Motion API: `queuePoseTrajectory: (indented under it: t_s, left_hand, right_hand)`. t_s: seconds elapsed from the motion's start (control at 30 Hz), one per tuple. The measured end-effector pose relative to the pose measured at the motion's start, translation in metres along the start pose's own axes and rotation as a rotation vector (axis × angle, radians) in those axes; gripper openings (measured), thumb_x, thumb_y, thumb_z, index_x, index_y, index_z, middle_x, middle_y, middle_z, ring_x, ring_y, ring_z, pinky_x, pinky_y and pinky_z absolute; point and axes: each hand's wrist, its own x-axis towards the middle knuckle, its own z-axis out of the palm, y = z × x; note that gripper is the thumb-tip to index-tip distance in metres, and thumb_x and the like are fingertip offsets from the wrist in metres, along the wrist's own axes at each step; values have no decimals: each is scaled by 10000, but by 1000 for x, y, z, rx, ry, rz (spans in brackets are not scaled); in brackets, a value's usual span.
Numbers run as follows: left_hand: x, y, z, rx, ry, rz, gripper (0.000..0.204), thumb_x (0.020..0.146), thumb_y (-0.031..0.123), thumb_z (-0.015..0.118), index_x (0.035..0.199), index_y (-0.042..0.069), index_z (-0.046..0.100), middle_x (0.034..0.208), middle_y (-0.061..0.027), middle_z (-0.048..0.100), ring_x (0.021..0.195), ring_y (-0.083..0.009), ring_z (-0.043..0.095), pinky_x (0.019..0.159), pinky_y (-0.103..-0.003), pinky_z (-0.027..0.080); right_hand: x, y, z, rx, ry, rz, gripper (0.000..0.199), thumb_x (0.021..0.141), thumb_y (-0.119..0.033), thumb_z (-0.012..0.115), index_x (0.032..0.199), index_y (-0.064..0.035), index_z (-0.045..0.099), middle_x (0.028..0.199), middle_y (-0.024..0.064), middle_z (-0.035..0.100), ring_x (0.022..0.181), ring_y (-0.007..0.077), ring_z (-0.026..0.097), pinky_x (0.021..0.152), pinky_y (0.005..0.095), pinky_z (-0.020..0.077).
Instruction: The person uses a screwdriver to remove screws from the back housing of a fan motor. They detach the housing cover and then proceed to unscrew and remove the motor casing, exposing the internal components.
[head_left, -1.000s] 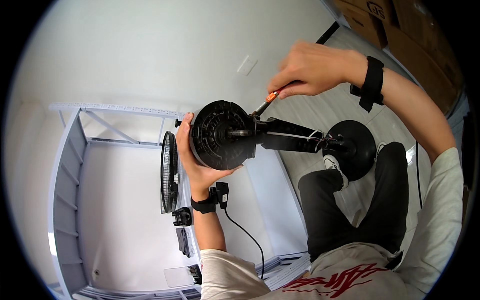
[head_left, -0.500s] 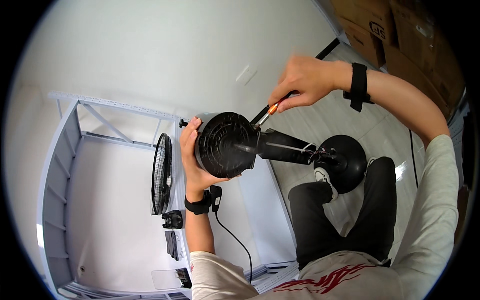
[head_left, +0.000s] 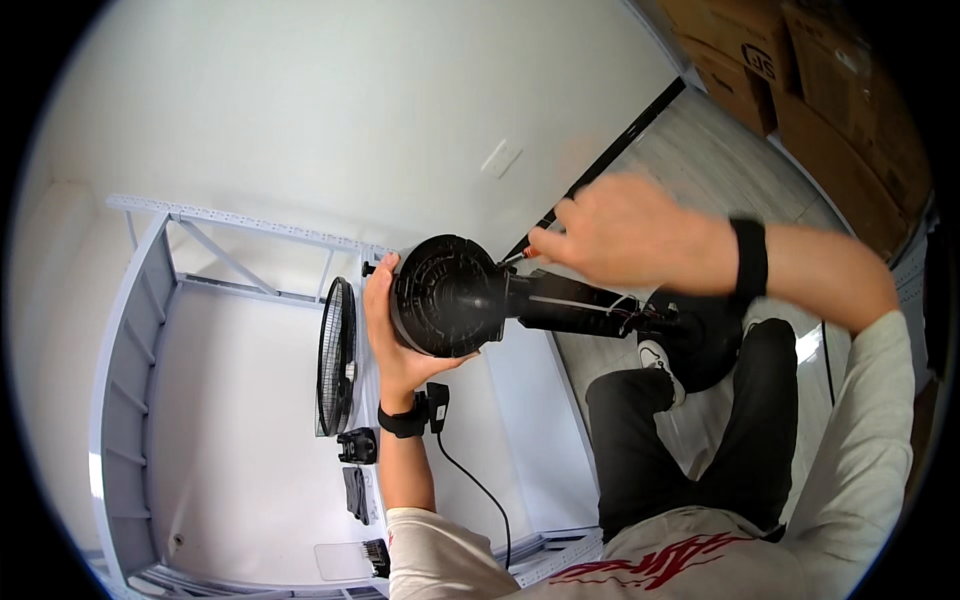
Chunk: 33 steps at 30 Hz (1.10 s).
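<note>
My left hand is wrapped round the round black motor housing of a stand fan, its slotted face turned up. A dark neck runs from the housing to the right, with thin wires loose near its far end. In my right hand, slightly smeared by motion, is a screwdriver with an orange-and-black handle. Its tip meets the housing's right edge beside the neck; the exact spot is too small to make out. The round black base stands on the floor, partly behind my right wrist.
On a white-topped metal rack at the left stand a black fan grille, a black part, a dark folded item and a clear case of bits. Cardboard boxes fill the far right. A black cable hangs near my left forearm.
My right hand has swung lower and nearer, its back now turned up, with the screwdriver tilted flatter against the housing. My left hand keeps its hold; the whole view has shifted slightly.
</note>
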Motion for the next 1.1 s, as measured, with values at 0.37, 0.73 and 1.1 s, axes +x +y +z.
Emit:
queuePoseTrajectory:
  t_s: [0.37, 0.73, 1.1]
  left_hand:
    - [15, 22, 4, 94, 19, 15, 1124, 476, 260, 956, 1457, 46, 452, 1423, -187, 509, 1310, -372, 491, 1096, -477, 415]
    - [19, 37, 7, 143, 85, 83, 1098, 474, 328, 952, 1437, 77, 487, 1400, -131, 531, 1243, -340, 520, 1050, -475, 393]
    - [17, 40, 0, 152, 28, 19, 1084, 484, 291, 958, 1435, 69, 488, 1416, -138, 514, 1303, -345, 494, 1075, -463, 413]
  right_hand:
    - [-14, -117, 28, -358, 137, 535, 419, 759, -114, 676, 1165, -9, 681, 694, 47, 552, 599, 150, 552, 449, 258, 421]
    - [18, -171, 47, -195, 38, 871, 455, 868, -70, 625, 1300, 63, 584, 785, 115, 606, 682, 207, 655, 523, 285, 535]
    - [-24, -138, 65, 798, 320, 1054, 344, 963, -143, 591, 1261, 15, 520, 917, 136, 688, 737, 216, 696, 621, 370, 531]
